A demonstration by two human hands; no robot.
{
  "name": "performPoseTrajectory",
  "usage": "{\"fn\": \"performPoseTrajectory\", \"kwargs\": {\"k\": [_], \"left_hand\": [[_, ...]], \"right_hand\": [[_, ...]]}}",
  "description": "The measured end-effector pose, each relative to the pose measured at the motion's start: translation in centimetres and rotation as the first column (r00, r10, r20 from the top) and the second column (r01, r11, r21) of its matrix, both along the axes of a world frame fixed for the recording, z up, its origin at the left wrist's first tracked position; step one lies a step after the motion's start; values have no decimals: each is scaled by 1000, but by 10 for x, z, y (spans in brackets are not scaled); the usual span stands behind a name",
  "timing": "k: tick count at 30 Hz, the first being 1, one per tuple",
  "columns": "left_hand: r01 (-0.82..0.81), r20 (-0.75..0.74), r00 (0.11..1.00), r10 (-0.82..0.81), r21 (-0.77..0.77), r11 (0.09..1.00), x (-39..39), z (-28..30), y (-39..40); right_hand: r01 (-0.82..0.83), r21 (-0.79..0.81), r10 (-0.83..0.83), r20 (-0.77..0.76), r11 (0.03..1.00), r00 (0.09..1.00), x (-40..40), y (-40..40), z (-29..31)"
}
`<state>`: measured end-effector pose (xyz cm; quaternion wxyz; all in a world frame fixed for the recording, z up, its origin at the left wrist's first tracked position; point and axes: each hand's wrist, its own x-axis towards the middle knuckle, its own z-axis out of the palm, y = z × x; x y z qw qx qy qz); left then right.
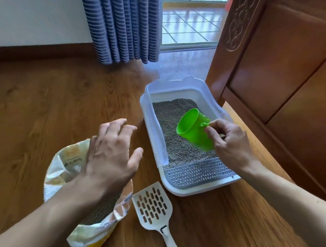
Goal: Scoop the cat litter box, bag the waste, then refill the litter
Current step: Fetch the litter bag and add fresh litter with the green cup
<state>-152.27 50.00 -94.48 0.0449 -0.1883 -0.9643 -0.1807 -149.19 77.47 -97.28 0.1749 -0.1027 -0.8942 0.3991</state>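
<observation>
Head view. The litter box [186, 135], a white plastic tray with raised walls, rests on the wooden floor [38, 106] just beside a carved wooden cabinet [283, 69]. Grey litter [170, 122] covers most of the tray bottom. A grey perforated step mat [198, 172] occupies the near end of the tray.

The right hand [229, 139] holds a green cup [193, 129] above the litter. Its fingers [210, 132] are curled and clamped on the cup handle. The cup is tilted, with its open mouth facing left and toward the camera. The cup interior appears empty.

The left hand [109, 155] hovers palm down above the open litter bag [79, 189]. Its fingers are spread apart and hold nothing. The bag, yellow and white with a foil lining, stands on the floor to the left of the tray. Grey litter is visible inside its mouth.

A white slotted scoop [152, 207] lies flat on the floor between the bag and the near end of the tray, handle toward the camera.

A blue striped curtain [124, 24] hangs at the far wall, beside an open doorway to a tiled balcony [189, 24].
</observation>
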Motion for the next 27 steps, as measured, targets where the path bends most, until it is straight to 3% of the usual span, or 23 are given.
{"fn": "performPoseTrajectory", "kwargs": {"k": [3, 7, 10, 13, 21, 24, 27], "left_hand": [[54, -15, 998, -55, -40, 998, -16, 0, 21], [99, -20, 995, -100, -48, 994, -31, -4, 45], [113, -30, 993, -114, -31, 993, -31, -10, 55], [119, -19, 993, -119, -27, 993, -28, -18, 58], [93, -16, 996, -93, -26, 995, -25, -25, 44], [75, -27, 997, -76, -21, 997, -23, -23, 36], [69, -36, 997, -69, -20, 997, -18, -19, 29]], "right_hand": [[-10, 73, 14, -48, 997, 999, -11, 10, -2], [-105, 351, 143, -85, 931, 986, -32, 22, -4], [-215, 539, 265, -16, 815, 964, -46, 23, -6], [-299, 712, 340, 90, 635, 936, -53, 23, -10], [-416, 852, 297, 326, 318, 897, -51, 27, 2], [-415, 872, 279, 343, 260, 897, -41, 25, 10], [-384, 883, 276, 311, 272, 910, -35, 21, 16]]}}
